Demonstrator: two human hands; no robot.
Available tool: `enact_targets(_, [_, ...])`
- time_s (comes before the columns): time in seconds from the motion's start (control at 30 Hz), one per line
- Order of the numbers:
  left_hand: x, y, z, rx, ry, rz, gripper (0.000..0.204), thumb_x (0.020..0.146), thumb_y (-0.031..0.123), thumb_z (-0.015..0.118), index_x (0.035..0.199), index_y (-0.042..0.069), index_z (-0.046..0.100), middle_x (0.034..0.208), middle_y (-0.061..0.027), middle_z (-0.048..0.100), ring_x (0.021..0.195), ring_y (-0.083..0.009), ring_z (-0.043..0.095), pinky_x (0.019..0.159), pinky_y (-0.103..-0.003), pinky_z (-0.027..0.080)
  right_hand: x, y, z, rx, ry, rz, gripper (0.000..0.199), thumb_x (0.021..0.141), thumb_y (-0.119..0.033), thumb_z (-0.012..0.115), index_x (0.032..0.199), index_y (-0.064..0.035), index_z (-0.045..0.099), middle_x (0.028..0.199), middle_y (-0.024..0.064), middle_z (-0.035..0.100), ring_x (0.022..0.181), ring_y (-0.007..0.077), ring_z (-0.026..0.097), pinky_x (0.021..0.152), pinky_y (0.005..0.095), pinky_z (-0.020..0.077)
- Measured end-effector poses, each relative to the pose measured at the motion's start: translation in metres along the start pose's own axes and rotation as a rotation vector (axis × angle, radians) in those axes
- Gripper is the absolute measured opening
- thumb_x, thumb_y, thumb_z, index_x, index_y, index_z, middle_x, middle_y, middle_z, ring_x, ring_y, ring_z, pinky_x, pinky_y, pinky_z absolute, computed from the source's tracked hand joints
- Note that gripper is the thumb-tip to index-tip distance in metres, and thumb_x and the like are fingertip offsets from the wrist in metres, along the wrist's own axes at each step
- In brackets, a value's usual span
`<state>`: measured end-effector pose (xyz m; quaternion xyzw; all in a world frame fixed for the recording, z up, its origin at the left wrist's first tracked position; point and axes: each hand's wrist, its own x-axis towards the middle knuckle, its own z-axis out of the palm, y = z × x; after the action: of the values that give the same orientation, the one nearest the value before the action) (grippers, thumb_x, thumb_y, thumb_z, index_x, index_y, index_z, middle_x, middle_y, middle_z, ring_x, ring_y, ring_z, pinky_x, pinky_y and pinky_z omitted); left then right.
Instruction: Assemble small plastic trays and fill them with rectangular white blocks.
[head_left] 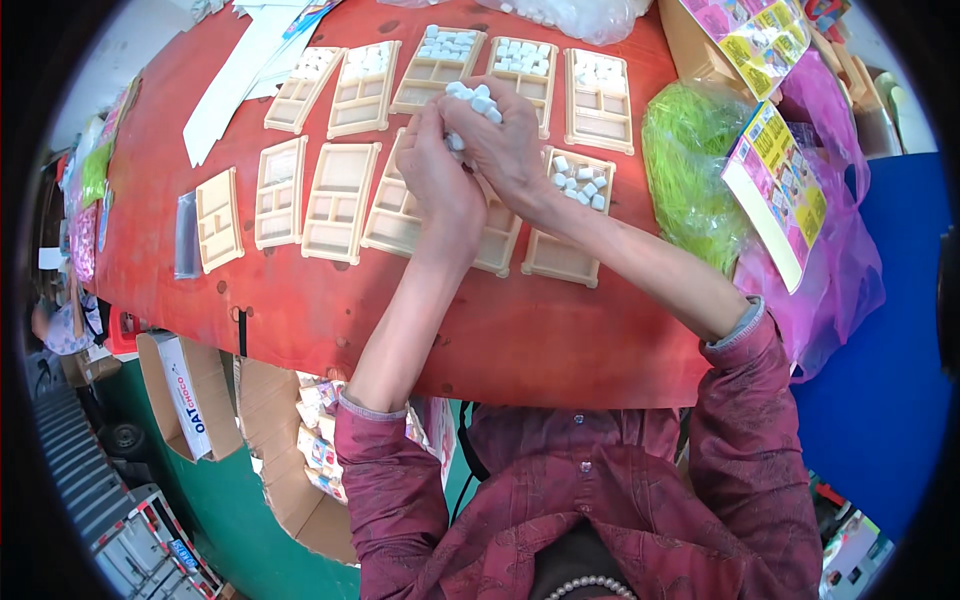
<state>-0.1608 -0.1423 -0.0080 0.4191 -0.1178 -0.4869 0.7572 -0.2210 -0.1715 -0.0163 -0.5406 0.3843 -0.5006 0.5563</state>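
Observation:
My right hand [510, 145] is cupped around a heap of small white cubes [474, 98], held above the red table [300, 300]. My left hand [432, 160] presses against it from the left, fingertips among the cubes. Both hover over a cream compartment tray [498, 245] in the near row. Just to the right, another cream tray [566, 255] has several white cubes [580, 182] in its top compartment. The far row of trays [602, 112] also holds white cubes [447, 45].
Several cream trays [338, 200] without cubes lie in the near row to the left. A clear bag of green shreds [690, 170], printed colourful sheets [780, 190] and a pink bag [850, 270] lie at right. Cardboard boxes [195, 395] stand below the table edge. White paper [235, 75] lies far left.

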Motion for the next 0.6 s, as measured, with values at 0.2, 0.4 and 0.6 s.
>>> enact_targets(0.2, [-0.012,-0.008,0.000,0.106,-0.030,0.056,0.032,0.098,0.023,0.041,0.108,-0.001,0.059,0.097,-0.0065,0.061,0.087,-0.0128,0.060,0.070,-0.025,0.051,-0.005,0.009,-0.021,0.083,-0.117,-0.009,0.027,0.085,-0.019,0.063,0.102,0.0005,0.057,0.088,0.0067,0.065,0.077,0.0106,0.060,0.067,0.0270,0.0505])
enact_targets(0.4, [-0.006,-0.014,-0.010,0.163,-0.043,0.056,0.033,0.098,0.024,0.041,0.108,-0.001,0.060,0.097,-0.0059,0.061,0.081,-0.0102,0.059,0.066,-0.025,0.050,-0.005,0.016,-0.029,0.029,-0.168,-0.023,0.023,0.090,-0.019,0.060,0.109,-0.0056,0.057,0.086,-0.0013,0.060,0.075,0.0035,0.056,0.062,0.0195,0.0481])
enact_targets(0.6, [-0.004,-0.025,-0.017,0.097,-0.114,0.102,0.028,0.098,0.020,0.046,0.107,-0.003,0.060,0.096,-0.0060,0.061,0.083,-0.0101,0.057,0.071,-0.024,0.048,-0.004,0.017,-0.040,-0.002,-0.238,-0.074,0.026,0.091,-0.020,0.060,0.111,-0.0052,0.056,0.087,-0.0010,0.060,0.075,0.0035,0.056,0.059,0.0191,0.0478])
